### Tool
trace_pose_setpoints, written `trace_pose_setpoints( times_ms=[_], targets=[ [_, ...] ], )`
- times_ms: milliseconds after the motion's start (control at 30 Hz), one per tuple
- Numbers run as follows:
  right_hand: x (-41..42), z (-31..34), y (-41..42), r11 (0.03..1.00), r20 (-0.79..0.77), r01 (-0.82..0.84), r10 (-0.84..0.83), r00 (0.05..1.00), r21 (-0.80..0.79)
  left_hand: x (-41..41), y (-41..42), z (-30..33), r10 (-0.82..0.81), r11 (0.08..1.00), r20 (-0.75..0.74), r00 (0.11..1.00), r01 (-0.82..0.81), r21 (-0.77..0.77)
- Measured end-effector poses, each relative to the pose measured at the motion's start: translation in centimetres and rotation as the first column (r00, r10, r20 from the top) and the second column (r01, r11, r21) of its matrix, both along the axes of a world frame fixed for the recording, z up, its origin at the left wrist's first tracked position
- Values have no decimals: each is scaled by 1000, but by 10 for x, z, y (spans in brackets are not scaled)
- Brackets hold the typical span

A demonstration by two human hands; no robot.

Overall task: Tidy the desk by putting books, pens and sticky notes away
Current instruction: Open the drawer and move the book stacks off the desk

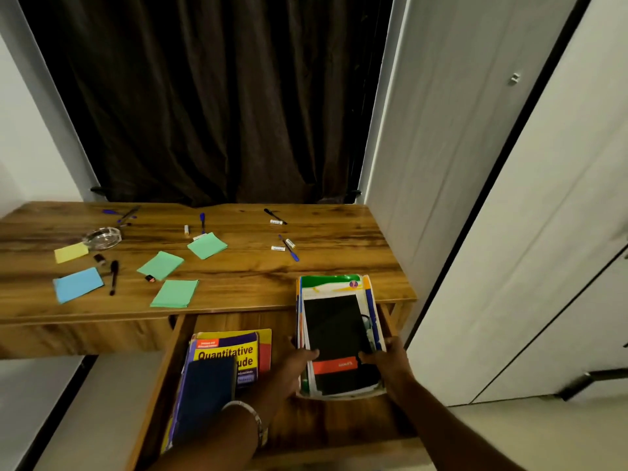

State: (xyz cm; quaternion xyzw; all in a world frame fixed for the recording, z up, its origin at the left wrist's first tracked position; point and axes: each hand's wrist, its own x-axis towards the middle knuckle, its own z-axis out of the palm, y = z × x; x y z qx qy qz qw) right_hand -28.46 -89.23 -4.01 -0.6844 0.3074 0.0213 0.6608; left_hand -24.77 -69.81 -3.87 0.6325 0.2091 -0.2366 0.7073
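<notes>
A stack of books [339, 334] with a black cover on top is held between both hands, its far end over the front right edge of the desk [238, 266] and its near end over the open drawer [306, 423] below that edge. The left hand [295, 365] is set against the stack's left side, thumb laid over the top cover and the other fingers tucked beneath, out of sight. The right hand [390, 358] grips the right side, fingers curled onto the cover near an orange band. In the left part of the drawer a yellow book [234, 351] lies flat, with a dark blue book [207, 392] resting on its near portion. On the desk, three green sticky notes [176, 266] are spread about the middle toward the front edge, a blue sticky note [78, 284] lies near the front left corner, and a yellow sticky note [70, 252] lies behind it. A black pen [114, 277] is seen just beside the blue note. A glass ashtray [102, 236] stands near the left edge. Blue pens [289, 248] and small white caps are scattered toward the back and right side. A dark curtain [204, 96] hangs behind the desk.
</notes>
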Motion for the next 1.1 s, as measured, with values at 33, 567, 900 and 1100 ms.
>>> trace_pose_setpoints(
  times_ms=[33, 567, 900, 1100],
  targets=[
    [-6, -6, -1, 1000, -12, 1, -1, 1000, 1, -8, -1, -3, -3, 1000, -14, 1000, 3, 0],
    [-39, -61, -19, 999, -148, 9, -3, 989, 37, -45, -21, -54, 14, 991, -71, 997, -5, 131],
    [-27, -80, -30, 998, -164, -52, 46, 985, -33, -27, -30, -76, -43, 973, -90, 995, 62, 222],
    [-24, -81, -31, 992, -194, -73, 51, 980, -107, -15, -30, -107, -113, 928, -110, 987, 145, 343]
  ],
)
